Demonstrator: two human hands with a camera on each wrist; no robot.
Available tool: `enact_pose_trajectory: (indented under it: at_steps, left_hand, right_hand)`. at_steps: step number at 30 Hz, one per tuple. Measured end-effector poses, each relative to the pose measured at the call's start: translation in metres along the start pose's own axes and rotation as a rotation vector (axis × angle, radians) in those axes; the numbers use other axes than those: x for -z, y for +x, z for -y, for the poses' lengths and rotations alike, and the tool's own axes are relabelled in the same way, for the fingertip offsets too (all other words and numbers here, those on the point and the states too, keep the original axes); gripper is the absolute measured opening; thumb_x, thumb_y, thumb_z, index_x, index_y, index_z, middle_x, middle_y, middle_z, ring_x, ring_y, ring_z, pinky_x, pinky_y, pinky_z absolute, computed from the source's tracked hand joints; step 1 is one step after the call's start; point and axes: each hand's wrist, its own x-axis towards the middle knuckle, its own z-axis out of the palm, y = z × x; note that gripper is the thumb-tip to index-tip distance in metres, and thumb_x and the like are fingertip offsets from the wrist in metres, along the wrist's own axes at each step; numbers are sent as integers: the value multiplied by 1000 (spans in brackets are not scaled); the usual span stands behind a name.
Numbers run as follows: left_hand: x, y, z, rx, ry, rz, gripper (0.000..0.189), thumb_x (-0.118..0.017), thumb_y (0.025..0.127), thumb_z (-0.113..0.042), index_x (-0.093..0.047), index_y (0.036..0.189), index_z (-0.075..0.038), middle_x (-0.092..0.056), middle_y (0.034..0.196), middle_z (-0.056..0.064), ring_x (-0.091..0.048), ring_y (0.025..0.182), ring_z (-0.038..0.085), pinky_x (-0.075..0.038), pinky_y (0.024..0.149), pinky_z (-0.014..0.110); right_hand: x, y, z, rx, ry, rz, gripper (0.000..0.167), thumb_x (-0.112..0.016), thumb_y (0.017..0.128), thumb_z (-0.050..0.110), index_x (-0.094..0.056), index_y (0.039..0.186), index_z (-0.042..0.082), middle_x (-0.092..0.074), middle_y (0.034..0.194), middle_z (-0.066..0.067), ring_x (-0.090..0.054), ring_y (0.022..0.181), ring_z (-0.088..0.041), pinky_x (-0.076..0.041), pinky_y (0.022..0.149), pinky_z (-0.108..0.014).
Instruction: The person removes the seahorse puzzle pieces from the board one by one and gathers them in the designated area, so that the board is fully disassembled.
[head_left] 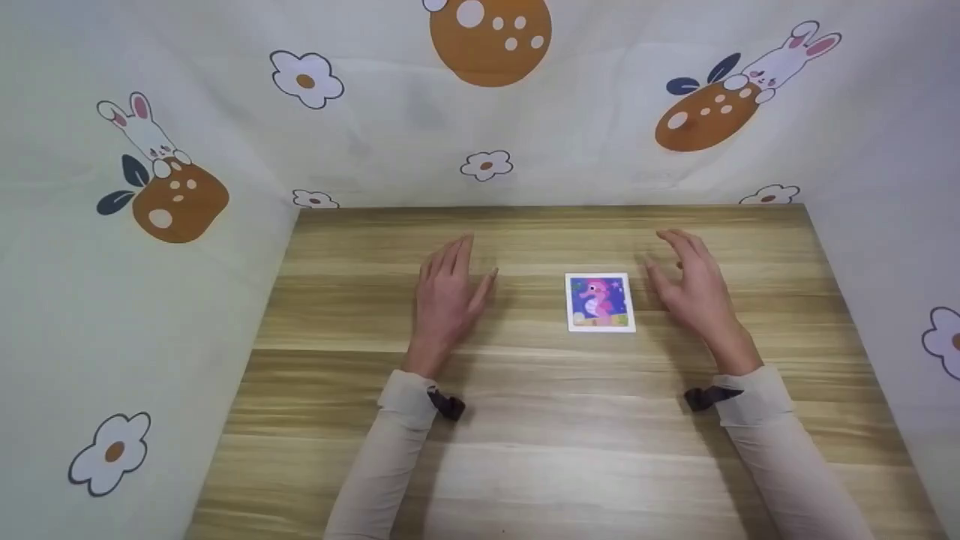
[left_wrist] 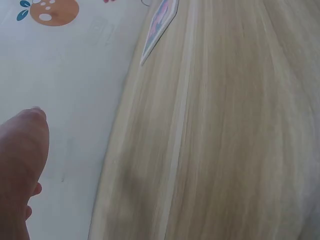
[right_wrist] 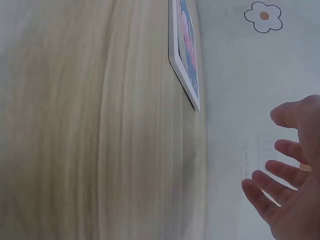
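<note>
A small square picture puzzle [head_left: 599, 301] with a white frame lies flat on the wooden table, showing a pink seahorse on a blue and purple ground. To its left, my left hand [head_left: 446, 296] is held with fingers stretched and thumb apart, touching nothing. On the other side my right hand [head_left: 694, 285] is nearer to the puzzle, its fingers loosely bent and holding nothing. The right wrist view shows those spread fingers [right_wrist: 270, 192] well away from the frame's edge. Only the thumb [left_wrist: 22, 150] and bits of other fingertips show in the left wrist view.
The wood-grain table [head_left: 525, 450] ends at a pale cloth backdrop [head_left: 390, 142] printed with rabbits, oranges and flowers, which rises at the back and both sides. A black strap with a small device [head_left: 448, 405] sits on the left cuff, and a similar device [head_left: 701, 398] on the right.
</note>
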Motion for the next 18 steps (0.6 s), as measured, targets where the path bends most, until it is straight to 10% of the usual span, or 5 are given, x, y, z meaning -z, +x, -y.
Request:
enact_pose_trajectory:
  at_steps: [6, 18]
  left_hand:
    - [-8, -2, -5, -7, -77, -4, 67, -60, 109, -50, -49, 161, -8, -62, 156, 11, -56, 147, 31, -43, 126, 49]
    - [-32, -8, -32, -25, -146, 36, 60, -63, 109, -40, -53, 158, -6, -61, 158, 13, -58, 145, 32, -46, 124, 49]
  right_hand:
    - [-10, -2, 0, -12, 105, 81, 44, -72, 102, 12, -62, 143, -1, -64, 139, -25, -70, 118, -41, -66, 89, -51]
    - [-26, -2, 6, -71, 153, 211, 40, -71, 102, 11, -65, 137, -8, -68, 128, -29, -73, 114, -43, -64, 98, -57]
